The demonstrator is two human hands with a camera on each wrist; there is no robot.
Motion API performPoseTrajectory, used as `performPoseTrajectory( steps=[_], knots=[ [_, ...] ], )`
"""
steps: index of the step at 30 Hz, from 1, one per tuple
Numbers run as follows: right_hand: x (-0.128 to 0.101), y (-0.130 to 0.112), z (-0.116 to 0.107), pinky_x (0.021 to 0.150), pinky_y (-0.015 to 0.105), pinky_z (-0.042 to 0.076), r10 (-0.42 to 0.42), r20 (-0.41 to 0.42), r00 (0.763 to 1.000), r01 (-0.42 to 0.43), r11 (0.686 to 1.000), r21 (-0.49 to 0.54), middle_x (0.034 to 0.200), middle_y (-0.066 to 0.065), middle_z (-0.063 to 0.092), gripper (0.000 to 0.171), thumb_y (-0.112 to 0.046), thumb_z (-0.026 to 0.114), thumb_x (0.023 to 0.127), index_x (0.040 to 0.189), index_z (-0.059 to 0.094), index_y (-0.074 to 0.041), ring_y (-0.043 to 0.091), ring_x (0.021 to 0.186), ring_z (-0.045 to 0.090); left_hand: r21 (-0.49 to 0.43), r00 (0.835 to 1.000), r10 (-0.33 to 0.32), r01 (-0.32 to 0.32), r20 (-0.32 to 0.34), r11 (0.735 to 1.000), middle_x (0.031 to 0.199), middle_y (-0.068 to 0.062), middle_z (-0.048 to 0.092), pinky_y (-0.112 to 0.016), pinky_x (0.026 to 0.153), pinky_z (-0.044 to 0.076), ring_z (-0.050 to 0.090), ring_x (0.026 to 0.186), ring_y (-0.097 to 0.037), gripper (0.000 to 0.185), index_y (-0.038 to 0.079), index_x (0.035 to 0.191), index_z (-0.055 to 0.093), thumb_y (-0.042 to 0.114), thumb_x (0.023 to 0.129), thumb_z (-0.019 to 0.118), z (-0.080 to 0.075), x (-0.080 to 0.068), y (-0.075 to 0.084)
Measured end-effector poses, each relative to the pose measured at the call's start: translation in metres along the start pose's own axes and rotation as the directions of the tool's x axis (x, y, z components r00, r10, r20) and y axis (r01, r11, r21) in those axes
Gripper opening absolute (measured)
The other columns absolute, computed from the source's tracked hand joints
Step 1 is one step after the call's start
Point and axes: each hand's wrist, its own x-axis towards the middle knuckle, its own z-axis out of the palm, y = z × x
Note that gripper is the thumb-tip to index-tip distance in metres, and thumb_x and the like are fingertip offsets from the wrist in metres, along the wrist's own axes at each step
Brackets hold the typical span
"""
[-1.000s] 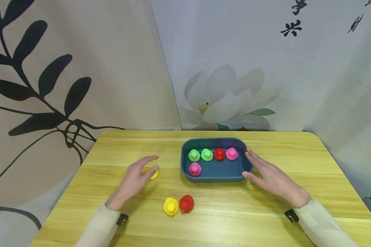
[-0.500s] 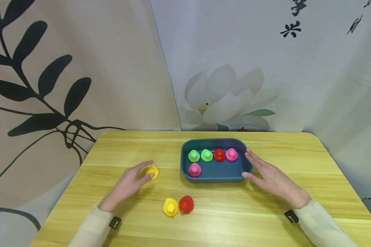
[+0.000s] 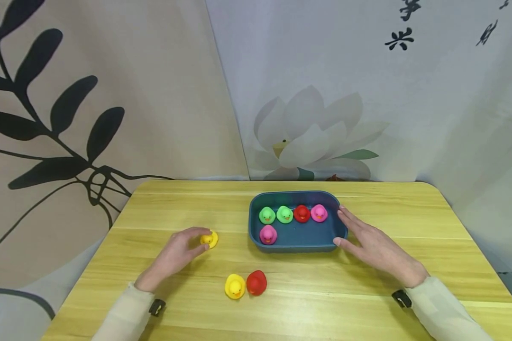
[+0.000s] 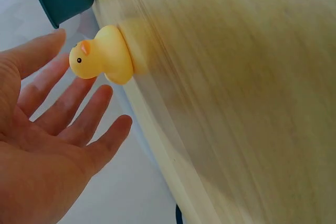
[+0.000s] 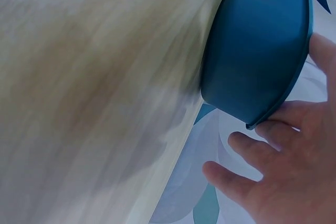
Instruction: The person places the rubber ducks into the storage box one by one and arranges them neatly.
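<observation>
On the left of the table, a yellow rubber duck [image 3: 212, 239] stands within the spread thumb and fingers of my left hand [image 3: 174, 254]. In the left wrist view the duck [image 4: 116, 56] is upright on the wood, with the thumb apart from its head; whether a fingertip touches it I cannot tell. My right hand [image 3: 379, 249] rests its fingers and thumb against the right end of a blue tray [image 3: 309, 237]. Inside the tray, two green ducks [image 3: 285, 215], a red duck [image 3: 302, 214] and a pink duck [image 3: 319, 213] form the back row. A magenta duck [image 3: 268, 235] sits front left.
In front of the tray, another yellow duck [image 3: 235, 286] and a red duck [image 3: 257, 283] stand side by side on the wooden table [image 3: 324, 303]. A printed cloth backdrop [image 3: 175, 94] hangs behind the table's far edge.
My left hand has drawn back slightly to the left and lowered around the yellow duck, its fingers coming closer to it. The right hand and the tray have stayed in place.
</observation>
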Motion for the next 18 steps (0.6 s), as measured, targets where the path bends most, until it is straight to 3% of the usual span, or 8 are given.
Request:
performPoseTrajectory(
  steps=[7, 13, 18],
  knots=[
    [-0.0008, -0.0003, -0.0002, 0.114, 0.061, 0.038, -0.009, -0.009, 1.000, 0.009, 1.000, -0.002, 0.172, 0.012, 0.017, 0.086, -0.060, 0.052, 0.103, 0.164, 0.027, -0.004, 0.043, 0.148, 0.036, 0.007, 0.999, 0.019, -0.019, -0.033, 1.000, 0.123, -0.016, 0.072, -0.055, 0.100, 0.054, 0.067, 0.117, -0.038, 0.030, 0.003, 0.118, 0.075, -0.006, 0.089, 0.076, 0.0016, 0.0017, -0.0012],
    [-0.0003, -0.0002, -0.0007, 0.114, 0.062, 0.037, -0.010, -0.010, 1.000, 0.010, 1.000, -0.011, 0.172, 0.013, 0.017, 0.085, -0.059, 0.052, 0.103, 0.164, 0.026, -0.004, 0.044, 0.148, 0.036, 0.003, 0.999, 0.012, -0.012, -0.049, 1.000, 0.120, -0.014, 0.073, -0.048, 0.093, 0.058, 0.070, 0.110, -0.034, 0.027, 0.004, 0.116, 0.076, -0.003, 0.090, 0.076, 0.0010, 0.0018, 0.0021],
    [-0.0002, -0.0007, -0.0012, 0.115, 0.060, 0.037, -0.005, -0.001, 1.000, 0.005, 1.000, -0.006, 0.172, 0.012, 0.017, 0.086, -0.059, 0.053, 0.103, 0.164, 0.027, -0.004, 0.042, 0.149, 0.035, 0.001, 0.996, 0.031, -0.031, -0.089, 1.000, 0.119, -0.012, 0.073, -0.051, 0.095, 0.057, 0.070, 0.111, -0.033, 0.026, 0.005, 0.117, 0.076, 0.000, 0.091, 0.077, -0.0007, 0.0012, 0.0080]
  ],
)
